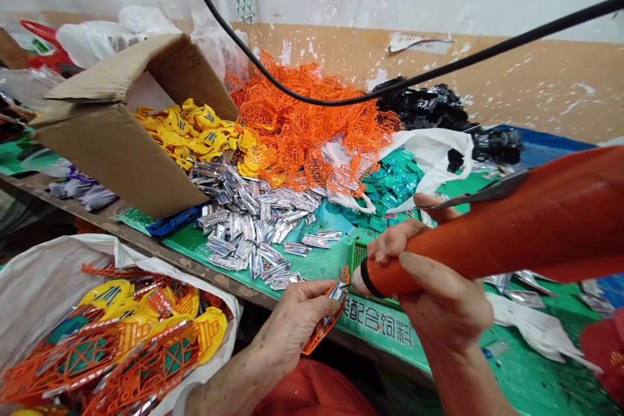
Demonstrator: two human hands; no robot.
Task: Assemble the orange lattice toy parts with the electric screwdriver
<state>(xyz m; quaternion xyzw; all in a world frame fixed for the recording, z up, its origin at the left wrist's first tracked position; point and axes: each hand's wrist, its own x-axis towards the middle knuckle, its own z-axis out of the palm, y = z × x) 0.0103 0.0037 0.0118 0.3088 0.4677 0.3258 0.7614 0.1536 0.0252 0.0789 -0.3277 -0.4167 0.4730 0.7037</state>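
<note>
Your left grip (pixel 292 328) is closed, pinching an orange plastic lattice piece (pixel 324 325) just off the edge of the green table (pixel 316 266), your fingers hiding part of it. Your right grip (pixel 433 286) is closed around an orange cylindrical tool (pixel 487 240), its far end cut off by the frame, its tip just beside the piece. Printing on the table's edge reads 配合饲料, with a partly hidden character before it.

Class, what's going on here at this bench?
A person grips an orange plastic lattice piece in the left hand and an orange cylindrical tool in the right hand, its tip at the piece. Silver pieces lie on a green board, beside an orange lattice heap, and a white sack of mixed pieces sits lower left.
</note>
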